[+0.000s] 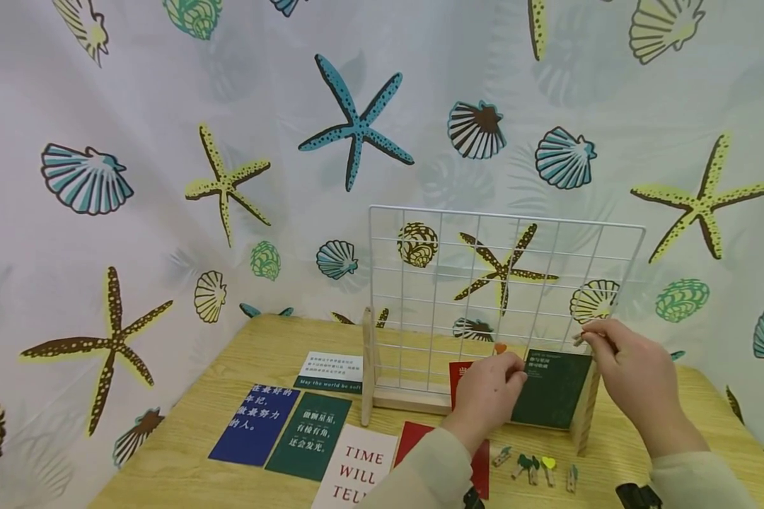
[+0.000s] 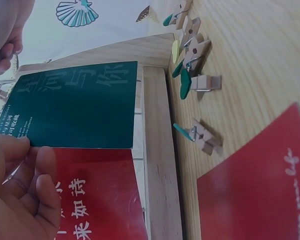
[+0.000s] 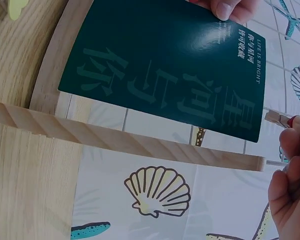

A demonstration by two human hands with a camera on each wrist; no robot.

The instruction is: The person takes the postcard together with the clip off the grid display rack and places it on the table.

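A dark green card point(image 1: 550, 389) with pale lettering stands against the lower right of a white wire grid point(image 1: 506, 311). My left hand point(image 1: 493, 396) pinches its left edge, thumb on the front face in the right wrist view. Near the card's upper right corner, my right hand point(image 1: 639, 375) pinches a small wooden clothespin point(image 3: 277, 119) with a red piece on it; the clothespin appears apart from the card. Left of the green card, a red card point(image 2: 102, 195) is on the grid, partly hidden by my left hand. An orange-red heart point(image 1: 500, 348) shows above that hand.
The grid has a wooden stand point(image 1: 367, 367). Several clothespins point(image 1: 533, 472) with green or yellow pieces lie in front. Blue point(image 1: 255, 424), green point(image 1: 308, 435), white point(image 1: 356, 466) and red cards point(image 2: 255, 180) lie on the table, with a white-and-green card point(image 1: 330, 371) behind.
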